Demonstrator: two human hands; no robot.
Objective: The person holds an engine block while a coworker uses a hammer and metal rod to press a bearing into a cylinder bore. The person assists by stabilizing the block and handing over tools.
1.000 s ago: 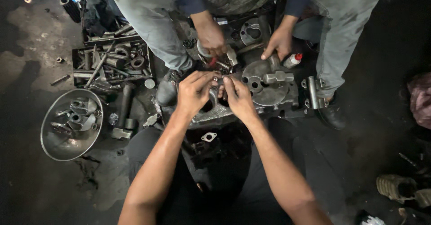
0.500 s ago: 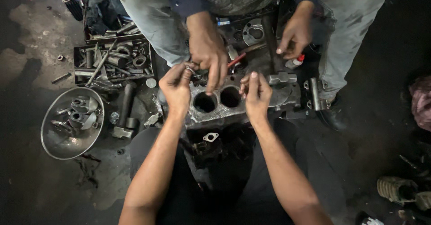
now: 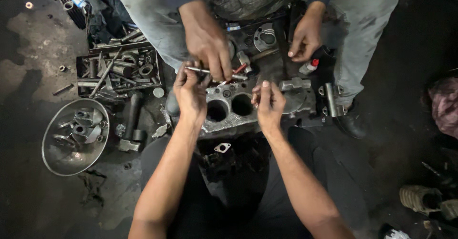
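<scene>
A grey metal engine block (image 3: 229, 123) with two round bores lies on the floor between me and a seated co-worker. My left hand (image 3: 191, 93) is above the block's left end, its fingers closed on the left end of a thin metal rod (image 3: 238, 76). The co-worker's hand (image 3: 207, 43) grips the same rod from above. My right hand (image 3: 269, 104) rests at the right bore's edge with fingers loosely bent and holds nothing that I can see. The co-worker's other hand (image 3: 305, 36) hovers over a small red-capped bottle (image 3: 309, 67).
A black tray (image 3: 119, 70) of sockets and tools sits at the left. Below it is a round metal bowl (image 3: 55, 155) with several parts. A small gasket (image 3: 222, 147) lies near my lap. A worn shoe (image 3: 422, 198) and pink cloth (image 3: 446, 105) are at the right.
My hands have moved apart from the block's middle, and the two bores now show. The co-worker's hand came down to the rod, which my left hand now grips.
</scene>
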